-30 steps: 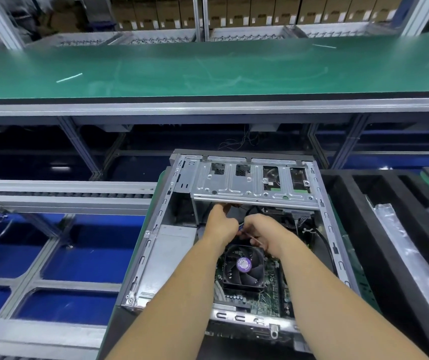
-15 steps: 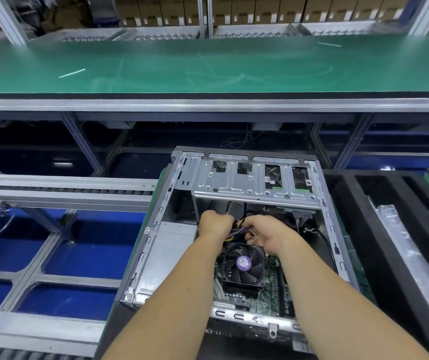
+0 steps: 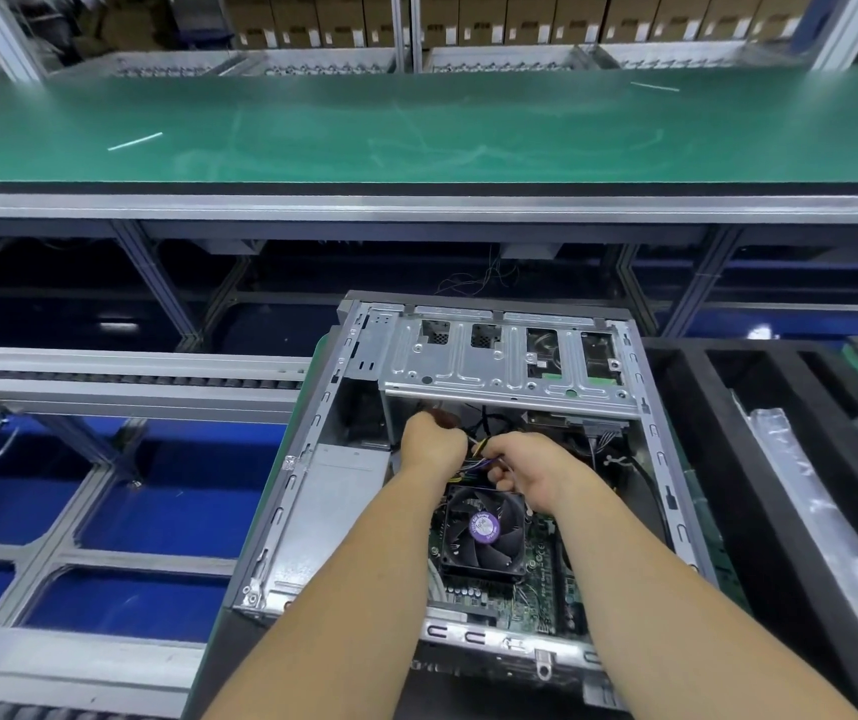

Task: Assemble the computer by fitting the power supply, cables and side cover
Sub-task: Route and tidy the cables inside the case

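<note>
An open computer case (image 3: 312, 475) lies on its side in front of me, with no side cover on it. The grey power supply (image 3: 328, 511) sits along its left wall. A black cooler fan (image 3: 484, 530) with a purple label covers the motherboard (image 3: 536, 600). A bundle of coloured cables (image 3: 478, 454) runs between my hands just beyond the fan. My left hand (image 3: 432, 444) grips the bundle from the left. My right hand (image 3: 530, 472) pinches it from the right. Both reach in under the silver drive cage (image 3: 499, 366). My fingertips are hidden.
A green conveyor belt (image 3: 416, 127) runs across the back behind an aluminium rail (image 3: 416, 205). A roller track (image 3: 120, 381) lies to the left over a blue floor. Black foam trays (image 3: 759, 459) with a plastic-wrapped part (image 3: 821, 511) stand to the right. Cardboard boxes line the far shelf.
Both hands have drawn back from under the drive cage toward the fan. The coloured cable bundle now shows between them.
</note>
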A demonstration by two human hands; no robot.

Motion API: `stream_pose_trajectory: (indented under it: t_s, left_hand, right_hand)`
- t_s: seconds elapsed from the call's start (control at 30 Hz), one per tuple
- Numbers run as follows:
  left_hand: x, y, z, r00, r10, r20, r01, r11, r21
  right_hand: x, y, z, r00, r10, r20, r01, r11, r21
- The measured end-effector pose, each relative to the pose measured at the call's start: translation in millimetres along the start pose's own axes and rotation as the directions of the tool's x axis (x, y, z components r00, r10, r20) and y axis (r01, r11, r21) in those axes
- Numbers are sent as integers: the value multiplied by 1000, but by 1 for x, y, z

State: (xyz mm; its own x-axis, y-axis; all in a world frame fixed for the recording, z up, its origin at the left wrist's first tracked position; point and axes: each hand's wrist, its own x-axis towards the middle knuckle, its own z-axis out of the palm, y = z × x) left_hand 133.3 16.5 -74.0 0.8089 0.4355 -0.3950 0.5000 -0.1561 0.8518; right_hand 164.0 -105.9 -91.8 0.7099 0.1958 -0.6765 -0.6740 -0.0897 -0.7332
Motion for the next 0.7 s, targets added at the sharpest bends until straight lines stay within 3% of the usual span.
stream_pose_trajectory:
  t_s: [0.23,0.37,0.53,0.7]
  left_hand:
    - [4,-2,-2,997,-74,-3,74,994,-76]
    - [8,-7,2,997,-7,80,7,1000,-4]
    - [8,-10,5,993,106,58,-106,994,4]
    - [3,-4,3,968,251,10,-251,960,127]
  right_hand:
    - [-6,-2,-1,1000,13,28,-13,1000,24]
    - [-7,-2,-1,999,-2,39,1,1000,27]
    - [-18,-6,-1,996,-38,82,38,999,1]
    - [-37,-4,-11,988,-155,-19,143,949,-281]
